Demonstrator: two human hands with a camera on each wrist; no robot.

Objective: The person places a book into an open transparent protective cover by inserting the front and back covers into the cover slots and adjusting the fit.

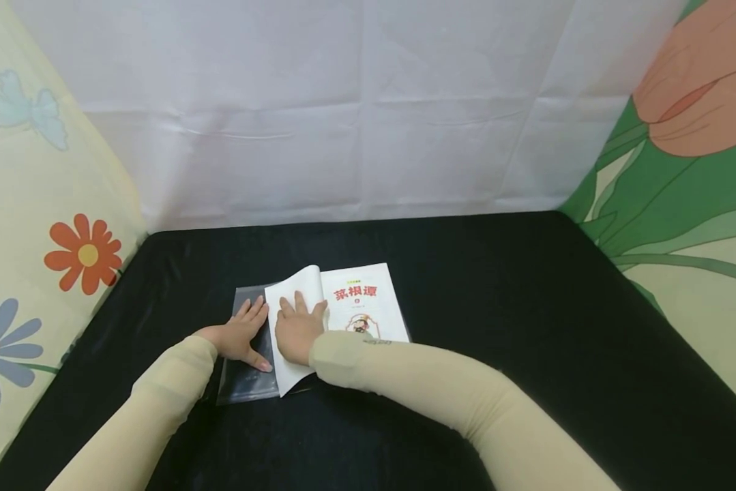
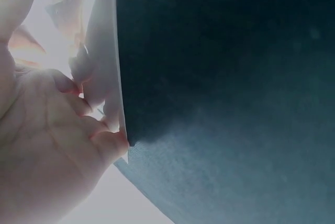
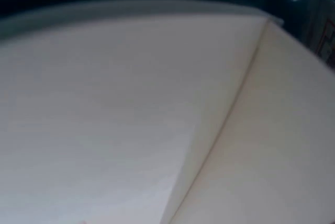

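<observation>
Hands flat: left hand (image 1: 240, 335) presses plastic cover (image 1: 245, 382), right hand (image 1: 298, 333) presses booklet (image 1: 355, 300).

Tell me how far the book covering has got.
Done: the book lies on the black table, front cover opened, clear plastic sleeve spread under its left side. In hand: the left hand presses flat on the sleeve, the right hand flattens the cover. Left: nothing shows the cover tucked into the sleeve yet; the right side looks untouched.
</observation>
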